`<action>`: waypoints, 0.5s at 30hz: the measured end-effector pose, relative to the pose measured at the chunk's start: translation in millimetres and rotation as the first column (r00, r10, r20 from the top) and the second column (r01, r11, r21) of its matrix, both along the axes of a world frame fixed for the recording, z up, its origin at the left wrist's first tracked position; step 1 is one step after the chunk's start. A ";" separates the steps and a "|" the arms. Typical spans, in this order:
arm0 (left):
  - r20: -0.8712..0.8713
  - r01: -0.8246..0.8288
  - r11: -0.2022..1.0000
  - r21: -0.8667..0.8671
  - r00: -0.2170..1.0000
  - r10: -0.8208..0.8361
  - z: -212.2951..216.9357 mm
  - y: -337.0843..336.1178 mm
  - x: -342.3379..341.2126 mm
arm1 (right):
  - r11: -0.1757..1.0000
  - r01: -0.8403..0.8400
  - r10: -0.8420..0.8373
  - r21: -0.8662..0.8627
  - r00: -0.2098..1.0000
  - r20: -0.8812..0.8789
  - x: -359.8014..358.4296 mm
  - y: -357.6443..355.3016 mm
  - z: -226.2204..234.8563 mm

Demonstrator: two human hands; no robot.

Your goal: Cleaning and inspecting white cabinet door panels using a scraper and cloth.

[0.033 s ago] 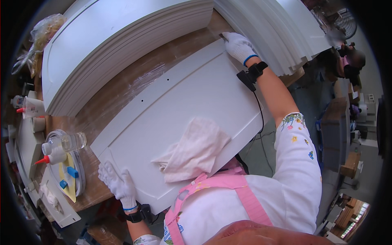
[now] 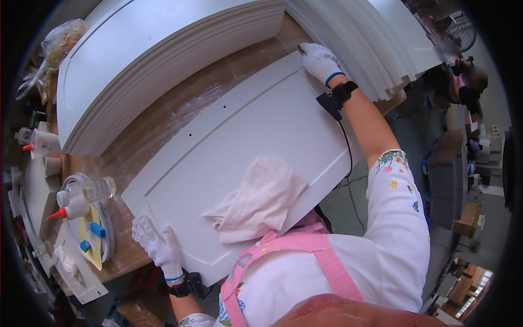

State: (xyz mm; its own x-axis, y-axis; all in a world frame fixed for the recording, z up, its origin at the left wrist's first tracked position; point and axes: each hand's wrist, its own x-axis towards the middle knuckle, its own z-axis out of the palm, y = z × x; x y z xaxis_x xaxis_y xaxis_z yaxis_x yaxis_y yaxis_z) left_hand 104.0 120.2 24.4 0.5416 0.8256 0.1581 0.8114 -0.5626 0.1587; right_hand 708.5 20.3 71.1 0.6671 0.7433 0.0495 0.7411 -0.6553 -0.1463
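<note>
A white cabinet door panel (image 2: 239,147) with a recessed middle and two small dark holes lies slanted across the workbench. My left hand (image 2: 158,242), in a white knit glove, rests on the panel's left end with its fingers stretched out. At the far right corner, my right hand (image 2: 320,61), gloved too, has its fingers closed. A small dark, thin piece (image 2: 301,49) sticks out at those fingertips; its kind is too small to tell. On the panel's near side lies a crumpled pale pink cloth (image 2: 261,201), touched by neither hand.
Stacked white panels (image 2: 163,60) stand at the back left, and more panels (image 2: 359,43) at the back right. On the left are a clear bottle (image 2: 98,189), a red-tipped squeeze bottle (image 2: 76,210), blue blocks (image 2: 97,229) and a plastic cup (image 2: 44,144). A black cable (image 2: 346,141) hangs from my right wrist.
</note>
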 end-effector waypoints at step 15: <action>-0.053 -0.040 0.999 -0.007 0.998 0.040 -2.0 1.0 -2.6 | 0.971 -0.149 0.137 0.188 0.988 0.077 -13.6 -10.2 -14.9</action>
State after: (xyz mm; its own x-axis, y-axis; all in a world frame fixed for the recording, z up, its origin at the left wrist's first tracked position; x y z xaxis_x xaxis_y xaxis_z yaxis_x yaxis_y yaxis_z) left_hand 101.5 121.1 22.4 0.5156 0.8478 0.1237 0.8404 -0.5286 0.1196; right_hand 694.8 10.1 56.2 0.5456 0.8029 0.2399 0.8367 -0.5061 -0.2093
